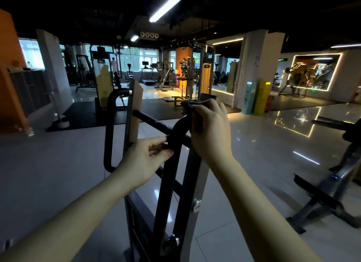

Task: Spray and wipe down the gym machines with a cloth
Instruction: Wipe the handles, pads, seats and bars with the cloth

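A gym machine (192, 183) with a grey frame and black curved handles stands right in front of me. My left hand (145, 160) pinches the lower part of the right black handle (175, 136) between thumb and fingers. My right hand (210, 129) is closed on a dark cloth (192, 107), pressed over the top bend of that same handle. A second black looped handle (109, 129) rises on the left side of the frame. No spray bottle is in sight.
A black bench frame (332, 187) sits low at the right on the glossy tiled floor. Further machines (166, 74), white pillars (254, 70), a yellow box (261, 97) and a lit mirror (312, 72) fill the back. Black mats cover the middle floor.
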The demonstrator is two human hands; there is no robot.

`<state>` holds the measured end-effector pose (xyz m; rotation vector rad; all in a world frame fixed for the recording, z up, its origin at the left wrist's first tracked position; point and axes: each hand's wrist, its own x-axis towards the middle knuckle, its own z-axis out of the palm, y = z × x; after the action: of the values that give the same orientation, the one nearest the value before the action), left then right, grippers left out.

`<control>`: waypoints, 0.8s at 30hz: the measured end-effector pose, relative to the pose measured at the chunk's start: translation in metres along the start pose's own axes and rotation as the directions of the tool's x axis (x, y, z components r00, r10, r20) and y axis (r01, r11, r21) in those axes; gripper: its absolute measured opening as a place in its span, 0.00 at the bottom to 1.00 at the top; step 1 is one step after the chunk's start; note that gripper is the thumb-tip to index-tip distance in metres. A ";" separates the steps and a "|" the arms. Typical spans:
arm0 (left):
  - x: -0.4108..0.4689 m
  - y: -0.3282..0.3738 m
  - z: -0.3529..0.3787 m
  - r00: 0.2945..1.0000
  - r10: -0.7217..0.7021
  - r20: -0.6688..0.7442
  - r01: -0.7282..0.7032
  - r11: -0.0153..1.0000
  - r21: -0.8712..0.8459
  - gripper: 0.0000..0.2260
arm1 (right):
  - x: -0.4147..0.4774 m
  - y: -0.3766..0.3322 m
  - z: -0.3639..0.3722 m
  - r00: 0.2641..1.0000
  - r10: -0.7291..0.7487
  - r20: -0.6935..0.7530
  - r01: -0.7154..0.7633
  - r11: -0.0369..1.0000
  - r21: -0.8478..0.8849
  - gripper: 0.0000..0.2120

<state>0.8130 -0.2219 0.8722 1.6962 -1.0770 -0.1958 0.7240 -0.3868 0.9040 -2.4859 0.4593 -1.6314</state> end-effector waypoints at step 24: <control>-0.014 0.005 0.033 0.970 -0.096 -0.221 0.094 0.995 -0.022 0.16 | -0.058 0.013 0.002 0.991 -0.137 0.008 0.114 0.852 0.511 0.13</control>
<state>0.7827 -0.2344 0.8581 1.7159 -0.8282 -0.0702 0.7019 -0.3810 0.8495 -2.1711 -0.1405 -1.4891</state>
